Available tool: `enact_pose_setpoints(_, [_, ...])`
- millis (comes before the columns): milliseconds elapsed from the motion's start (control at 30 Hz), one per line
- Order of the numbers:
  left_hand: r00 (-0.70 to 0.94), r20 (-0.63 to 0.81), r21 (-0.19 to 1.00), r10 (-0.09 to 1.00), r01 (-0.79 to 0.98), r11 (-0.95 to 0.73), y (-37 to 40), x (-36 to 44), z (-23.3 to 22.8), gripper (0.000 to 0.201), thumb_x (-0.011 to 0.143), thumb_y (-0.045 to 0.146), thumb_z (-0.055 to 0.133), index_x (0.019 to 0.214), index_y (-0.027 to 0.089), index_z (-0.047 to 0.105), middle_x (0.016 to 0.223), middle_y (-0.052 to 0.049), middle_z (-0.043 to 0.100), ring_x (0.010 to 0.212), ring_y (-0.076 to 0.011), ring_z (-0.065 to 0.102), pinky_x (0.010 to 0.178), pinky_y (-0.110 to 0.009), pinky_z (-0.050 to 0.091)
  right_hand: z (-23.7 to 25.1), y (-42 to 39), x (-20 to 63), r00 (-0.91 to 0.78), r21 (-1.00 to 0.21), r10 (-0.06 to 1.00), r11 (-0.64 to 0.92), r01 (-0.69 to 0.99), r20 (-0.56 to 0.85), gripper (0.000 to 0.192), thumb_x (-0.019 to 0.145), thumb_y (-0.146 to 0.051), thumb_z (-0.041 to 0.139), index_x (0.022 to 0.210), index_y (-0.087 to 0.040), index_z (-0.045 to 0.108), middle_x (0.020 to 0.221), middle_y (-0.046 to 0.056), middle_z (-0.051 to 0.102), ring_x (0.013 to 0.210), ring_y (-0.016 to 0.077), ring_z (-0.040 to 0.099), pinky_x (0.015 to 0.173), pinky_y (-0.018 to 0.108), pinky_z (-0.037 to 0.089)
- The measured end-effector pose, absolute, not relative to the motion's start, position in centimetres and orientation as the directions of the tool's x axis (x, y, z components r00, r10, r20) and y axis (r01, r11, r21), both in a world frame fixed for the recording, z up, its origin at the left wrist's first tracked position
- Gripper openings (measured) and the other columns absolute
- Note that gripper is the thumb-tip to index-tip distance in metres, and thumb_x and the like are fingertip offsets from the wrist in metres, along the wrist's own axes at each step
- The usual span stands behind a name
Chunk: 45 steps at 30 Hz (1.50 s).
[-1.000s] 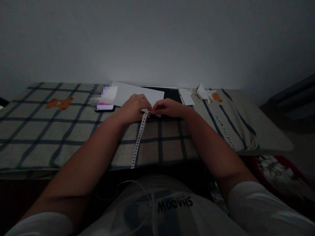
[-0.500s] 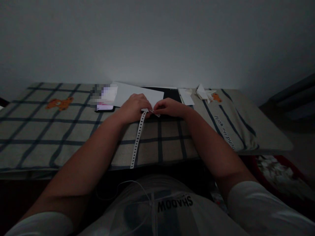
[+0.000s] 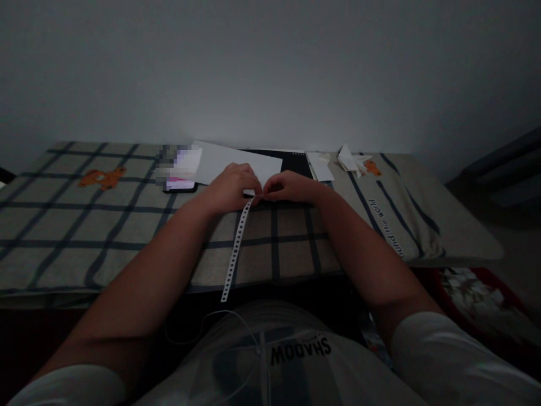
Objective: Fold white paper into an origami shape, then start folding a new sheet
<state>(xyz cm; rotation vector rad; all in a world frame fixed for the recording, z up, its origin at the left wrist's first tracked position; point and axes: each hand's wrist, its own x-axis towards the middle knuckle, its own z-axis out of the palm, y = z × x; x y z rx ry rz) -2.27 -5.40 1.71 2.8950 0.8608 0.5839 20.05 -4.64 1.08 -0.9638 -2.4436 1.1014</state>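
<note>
Strip: perforated paper strip (image 3: 235, 248) ran from our fingertips near the middle of the checked cloth (image 3: 84, 225) down over the near edge, its free end hanging unsupported.
Left hand: our left hand (image 3: 230, 189) lay knuckles-up on the cloth, fingers curled and closed on the strip's upper end.
Right hand: our right hand (image 3: 289, 188) met it fingertip to fingertip, pinched shut on the same end; whether it held a separate scrap we could not tell in the dim light.
Risk at the pinch: we judged that a pull from either hand would tear the strip along its row of holes, the paper being weakest there.
Risk at the edge: we judged that the hanging tail could drag the strip off the cloth if the pinch loosened.
White sheet: white sheet (image 3: 236, 163) lay just beyond the hands, touching the left knuckles; a sweep of the wrist might shift it.
Phone: phone (image 3: 180, 183) lay near the left hand.
Folded scraps: folded paper scraps (image 3: 350, 160) lay well apart at the far right.
Light: poor lighting made misjudged folds likelier.
</note>
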Motion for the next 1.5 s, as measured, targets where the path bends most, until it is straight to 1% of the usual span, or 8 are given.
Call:
enact_pose_setpoints(133, [0.767,0.35,0.172,0.538,0.512,-0.842,-5.35,-2.29,1.68,0.01,0.078,0.028,0.068,0.082,0.022,0.075,0.083,-0.002,0.074,0.087,-0.0203,0.06,0.084,-0.036,0.041,1.16,-4.69,19.89,-0.742,-0.742,0.67,0.501,0.446,0.006,0.022,0.084,-0.032,0.063,0.094,-0.013,0.07,0.086,0.004,0.069,0.077,0.0138,0.057,0.073,0.029,0.042])
enact_pose_setpoints(267, [0.763,0.363,0.182,0.535,0.505,-0.844,-5.32,-2.36,1.73,0.012,0.079,0.032,0.069,0.082,0.022,0.075,0.084,-0.003,0.074,0.086,-0.0204,0.06,0.083,-0.036,0.042,1.34,-4.73,19.9,-0.761,-0.74,0.648,0.534,0.41,0.045,0.022,0.085,-0.032,0.063,0.093,-0.013,0.07,0.08,0.002,0.067,0.073,0.013,0.056,0.072,0.029,0.041])
enact_pose_setpoints(400, [0.748,0.366,0.173,0.553,0.529,-0.831,-5.32,-2.49,1.8,0.014,0.079,0.034,0.069,0.083,0.022,0.076,0.085,-0.004,0.073,0.088,-0.021,0.06,0.084,-0.036,0.041,1.25,-4.65,20.08,-0.739,-0.774,0.67,0.5,0.387,0.063,0.024,0.084,-0.035,0.064,0.091,-0.014,0.07,0.078,0.002,0.067,0.073,0.0138,0.056,0.071,0.029,0.042])
enact_pose_setpoints(600, [0.746,0.357,0.148,0.562,0.548,-0.823,-5.1,-2.51,1.71,0.016,0.075,0.029,0.069,0.086,0.02,0.077,0.085,-0.004,0.073,0.088,-0.0215,0.061,0.082,-0.035,0.042,1.22,-4.48,20.36,-0.715,-0.777,0.699,0.45,0.439,0.001,0.024,0.082,-0.036,0.066,0.091,-0.014,0.073,0.084,0.004,0.071,0.077,0.0146,0.059,0.075,0.03,0.044])
enact_pose_setpoints(900, [0.768,0.341,0.14,0.542,0.529,-0.837,-5.36,-2.26,2.03,0.017,0.078,0.03,0.065,0.087,0.021,0.076,0.087,-0.003,0.075,0.088,-0.021,0.062,0.082,-0.035,0.043,1.43,-4.66,20.23,-0.706,-0.764,0.708,0.454,0.458,-0.003,0.025,0.083,-0.036,0.064,0.09,-0.014,0.073,0.08,0.003,0.07,0.073,0.0134,0.057,0.073,0.03,0.042])
enact_pose_setpoints(1067, [0.767,0.361,0.154,0.53,0.511,-0.845,-5.37,-2.29,1.82,0.016,0.079,0.031,0.066,0.086,0.02,0.075,0.086,-0.004,0.075,0.088,-0.0211,0.062,0.082,-0.035,0.043,1.48,-4.71,20.15,-0.724,-0.754,0.689,0.471,0.458,-0.009,0.029,0.084,-0.041,0.064,0.09,-0.014,0.072,0.078,0.003,0.067,0.072,0.0137,0.055,0.071,0.029,0.04])
enact_pose_setpoints(1300, [0.777,0.345,0.164,0.526,0.502,-0.849,-5.23,-2.4,1.68,0.016,0.08,0.03,0.065,0.086,0.02,0.075,0.087,-0.005,0.074,0.087,-0.0219,0.062,0.083,-0.036,0.044,1.1,-4.56,20.02,-0.753,-0.727,0.657,0.534,0.432,0.036,0.03,0.089,-0.042,0.058,0.092,-0.014,0.069,0.08,0.003,0.065,0.074,0.0145,0.054,0.072,0.029,0.04])
enact_pose_setpoints(1500, [0.759,0.367,0.159,0.538,0.519,-0.84,-5.18,-2.42,1.73,0.015,0.074,0.028,0.068,0.085,0.02,0.075,0.083,-0.004,0.073,0.086,-0.0219,0.062,0.083,-0.036,0.043,1.46,-4.59,20.34,-0.75,-0.766,0.662,0.475,0.434,-0.014,0.027,0.084,-0.038,0.064,0.094,-0.014,0.07,0.084,0.003,0.068,0.078,0.0156,0.057,0.074,0.03,0.041])
